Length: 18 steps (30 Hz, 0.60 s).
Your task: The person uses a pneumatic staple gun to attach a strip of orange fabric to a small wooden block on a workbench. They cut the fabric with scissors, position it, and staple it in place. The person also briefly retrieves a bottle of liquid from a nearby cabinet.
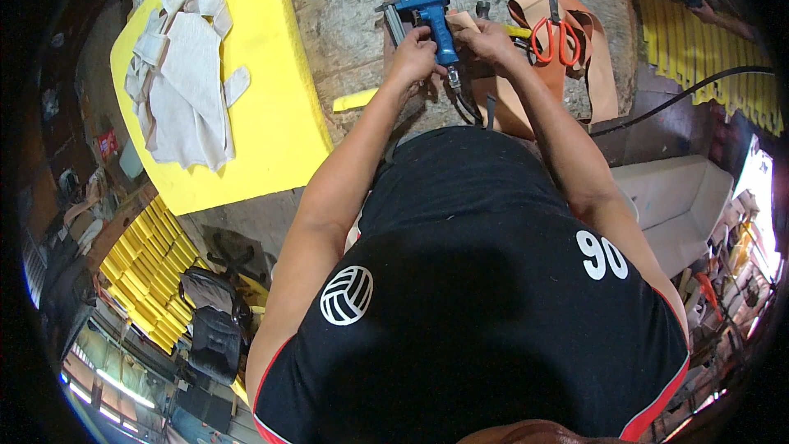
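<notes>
On the worn wooden bench | blue air nail gun between both hands | left hand curled beside it, can't tell if gripping | right hand pinches tan strip | strip looks cut, work seems partway, what's left unclear

- Two bare hands: one left hand, one right hand.
- One blue, pistol-shaped air tool.
- One pair of scissors with orange loop handles.
- One large, flat yellow sheet.
- One short, narrow yellow strip.
- One heap of off-white cloth, its pieces too bunched to count.
- Several flat tan strips, too overlapped to count.
- One weathered grey wooden desk.
- One black padded seat.
</notes>
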Tool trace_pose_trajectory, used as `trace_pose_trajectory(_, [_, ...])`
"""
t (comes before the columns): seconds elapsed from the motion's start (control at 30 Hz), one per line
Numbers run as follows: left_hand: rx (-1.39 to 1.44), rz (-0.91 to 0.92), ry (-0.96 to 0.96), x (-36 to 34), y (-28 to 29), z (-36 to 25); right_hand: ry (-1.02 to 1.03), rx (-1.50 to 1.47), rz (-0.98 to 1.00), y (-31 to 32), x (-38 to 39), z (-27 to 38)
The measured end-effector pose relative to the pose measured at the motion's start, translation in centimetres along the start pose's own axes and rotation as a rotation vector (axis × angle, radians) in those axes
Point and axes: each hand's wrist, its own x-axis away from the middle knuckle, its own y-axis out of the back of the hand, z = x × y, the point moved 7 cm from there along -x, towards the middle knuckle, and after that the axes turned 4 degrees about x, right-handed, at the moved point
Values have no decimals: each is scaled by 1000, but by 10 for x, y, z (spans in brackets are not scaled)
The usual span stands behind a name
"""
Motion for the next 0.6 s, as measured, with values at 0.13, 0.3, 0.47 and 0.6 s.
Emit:
trace_pose_trajectory(0.13, [88,13,54,9,5,-3,-177,-303,232,-11,19,23])
trace_pose_trajectory(0.3, [50,37,-6,22,12,-14,-228,-451,355,-25,14,28])
trace_pose_trajectory(0.47, [-141,-150,-151,40,23,-17,-259,-537,430,-41,-1,11])
trace_pose_trajectory(0.6, [-207,-205,-106,42,25,-18,-219,-435,390,-44,-9,4])
